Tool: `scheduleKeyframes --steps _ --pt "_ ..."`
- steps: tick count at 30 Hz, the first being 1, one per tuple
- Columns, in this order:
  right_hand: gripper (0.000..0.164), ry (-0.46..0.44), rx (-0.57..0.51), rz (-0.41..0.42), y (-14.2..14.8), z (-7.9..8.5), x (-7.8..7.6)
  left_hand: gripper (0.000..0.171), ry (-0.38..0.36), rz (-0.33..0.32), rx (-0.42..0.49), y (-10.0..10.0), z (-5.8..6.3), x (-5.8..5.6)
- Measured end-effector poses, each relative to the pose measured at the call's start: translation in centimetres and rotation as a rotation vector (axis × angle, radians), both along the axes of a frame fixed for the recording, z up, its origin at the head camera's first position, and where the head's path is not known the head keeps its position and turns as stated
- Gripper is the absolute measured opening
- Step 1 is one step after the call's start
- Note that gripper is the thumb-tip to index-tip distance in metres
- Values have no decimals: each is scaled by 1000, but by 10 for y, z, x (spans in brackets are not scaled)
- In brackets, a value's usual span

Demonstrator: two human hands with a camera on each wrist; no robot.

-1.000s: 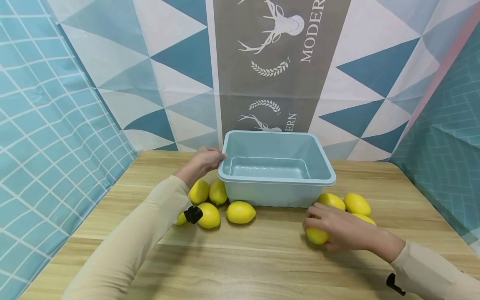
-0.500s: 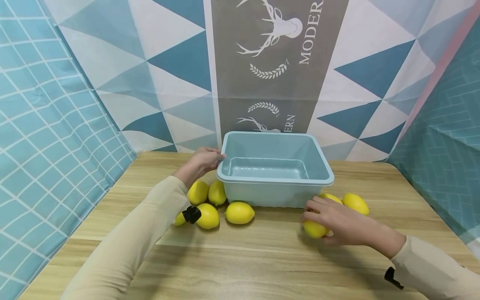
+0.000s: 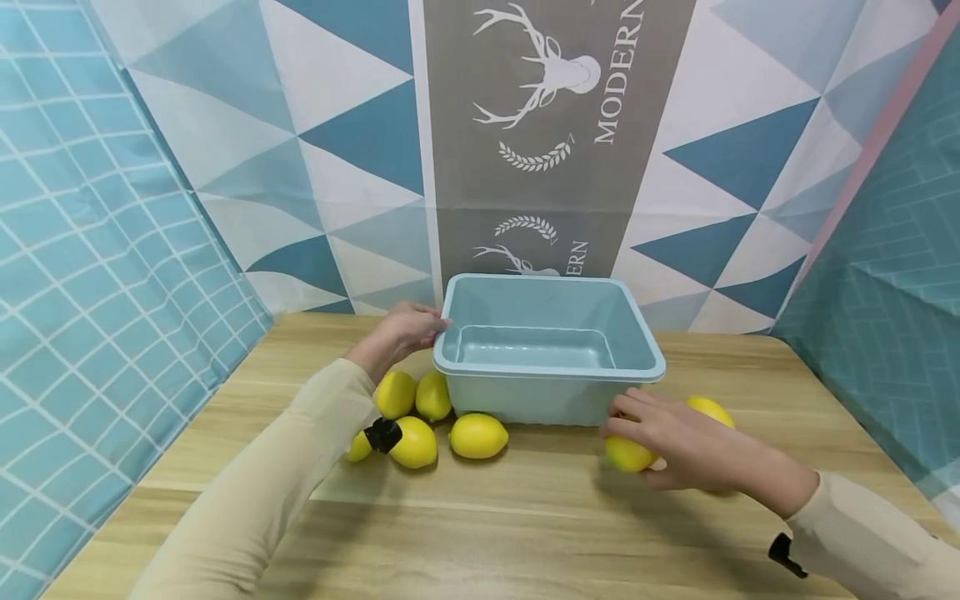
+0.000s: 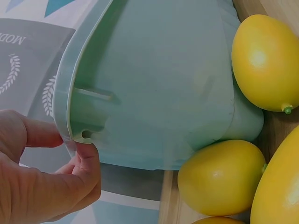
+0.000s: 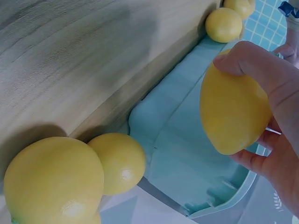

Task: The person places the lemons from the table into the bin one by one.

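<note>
A light blue plastic tub stands at the back of the wooden table. My left hand pinches its left rim between thumb and fingers, which the left wrist view shows close up. My right hand grips a yellow lemon near the tub's front right corner, and in the right wrist view that lemon appears raised off the table. Behind the right hand lies another lemon; the right wrist view shows a large lemon and a smaller-looking one beside the tub.
Several lemons lie left and in front of the tub, among them one by its front wall and one near the left sleeve. A patterned wall covering rises right behind the tub, with blue tiled sheets at the sides.
My right hand has lifted the lemon slightly and moved a little toward the tub, covering more of the lemons behind it. The left hand stays on the rim. The head view has tilted up slightly.
</note>
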State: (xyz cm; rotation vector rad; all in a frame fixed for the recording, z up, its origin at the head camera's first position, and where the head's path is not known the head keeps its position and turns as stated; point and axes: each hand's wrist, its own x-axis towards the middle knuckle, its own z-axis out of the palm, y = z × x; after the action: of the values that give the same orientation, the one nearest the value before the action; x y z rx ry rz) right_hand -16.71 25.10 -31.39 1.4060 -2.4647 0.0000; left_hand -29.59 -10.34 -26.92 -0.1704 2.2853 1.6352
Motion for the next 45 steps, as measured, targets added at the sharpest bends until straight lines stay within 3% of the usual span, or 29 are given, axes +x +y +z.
scheduleKeyframes --steps 11,26,35,41,45 --pt "58 9 5 -6 -1 6 1 45 11 -28 -30 -3 2 1" --pt "57 38 -16 63 -10 24 0 48 10 -49 -20 -4 0 4" --pt "57 3 9 64 -15 43 1 45 10 -40 -10 -3 -2 4" --pt "58 34 21 78 -21 59 -4 46 13 -32 -3 -4 -1 6" --pt "56 4 44 40 -23 72 -8 46 15 -29 3 -4 -1 7"
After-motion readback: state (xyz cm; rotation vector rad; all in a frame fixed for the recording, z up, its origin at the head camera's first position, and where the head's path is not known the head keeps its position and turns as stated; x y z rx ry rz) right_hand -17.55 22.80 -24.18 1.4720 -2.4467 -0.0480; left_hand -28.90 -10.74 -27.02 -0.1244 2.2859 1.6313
